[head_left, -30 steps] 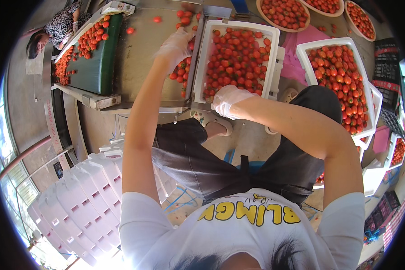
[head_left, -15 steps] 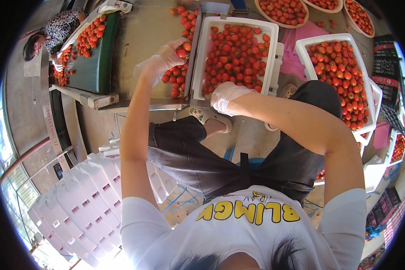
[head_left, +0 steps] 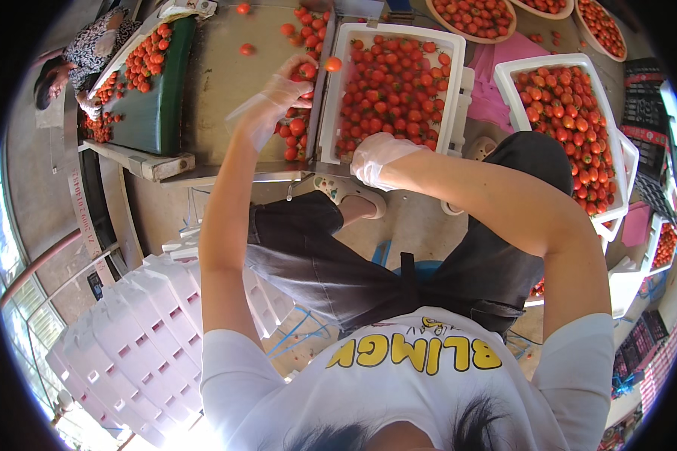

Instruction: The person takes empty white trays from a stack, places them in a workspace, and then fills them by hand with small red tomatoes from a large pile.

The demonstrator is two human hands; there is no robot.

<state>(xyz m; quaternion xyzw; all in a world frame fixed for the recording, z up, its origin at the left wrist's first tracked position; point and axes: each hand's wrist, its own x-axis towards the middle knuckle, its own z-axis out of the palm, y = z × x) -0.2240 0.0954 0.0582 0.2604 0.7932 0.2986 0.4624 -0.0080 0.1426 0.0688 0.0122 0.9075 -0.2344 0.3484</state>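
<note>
While the left hand (head_left: 273, 96) grips red tomatoes (head_left: 307, 71) near the right edge of the surface (head_left: 222, 90), the right hand (head_left: 377, 156) meets the near edge of a white crate (head_left: 454, 90); whether it grips, I cannot tell.

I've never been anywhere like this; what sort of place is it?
Probably a produce sorting or packing area: tomatoes sit in a white crate and on a green belt, with pale crates stacked nearby.

The left hand (head_left: 278, 94) partly hides the tomatoes (head_left: 306, 71) it holds. The right hand (head_left: 381, 159) covers part of the crate (head_left: 454, 98). The top edge crops a basin (head_left: 474, 40).
</note>
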